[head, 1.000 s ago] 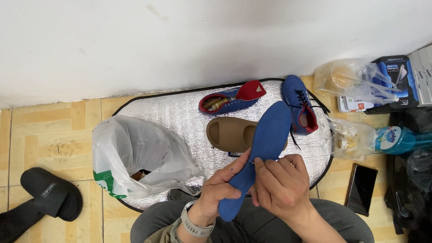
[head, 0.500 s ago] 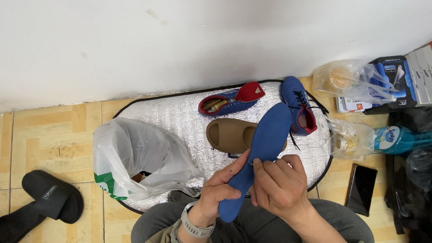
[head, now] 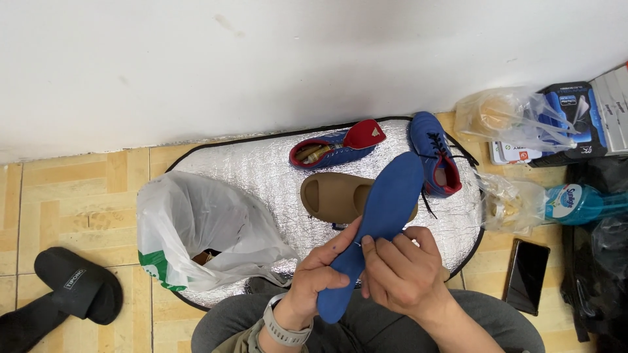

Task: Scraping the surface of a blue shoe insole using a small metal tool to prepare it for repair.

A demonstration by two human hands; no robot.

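- A blue insole (head: 383, 222) is held above the lap by both hands, its heel end pointing down toward the grey trousers (head: 386, 327) and its toe end slanting up and away.
- The left hand (head: 320, 274), with a grey watch (head: 282, 330) at the wrist, is closed around the lower part of the insole, the thumb laid along its edge.
- The right hand (head: 402, 271) is closed on the insole's middle from the other side, fingers curled over it.
- Just beyond the hands, a silver foil mat (head: 261, 170) is spread on the tiled floor (head: 78, 189).
- On the mat a crumpled white plastic bag (head: 196, 229) is seen at the left, and a tan slide sandal (head: 333, 195) lies partly behind the insole.
- Farther off, two blue shoes with red lining (head: 337, 149) are placed near the white wall (head: 261, 59), one beside the other.
- A black slide (head: 78, 284) lies on the floor at the far left, well apart from the mat.
- A dark phone (head: 528, 274) lies on the floor at the right.
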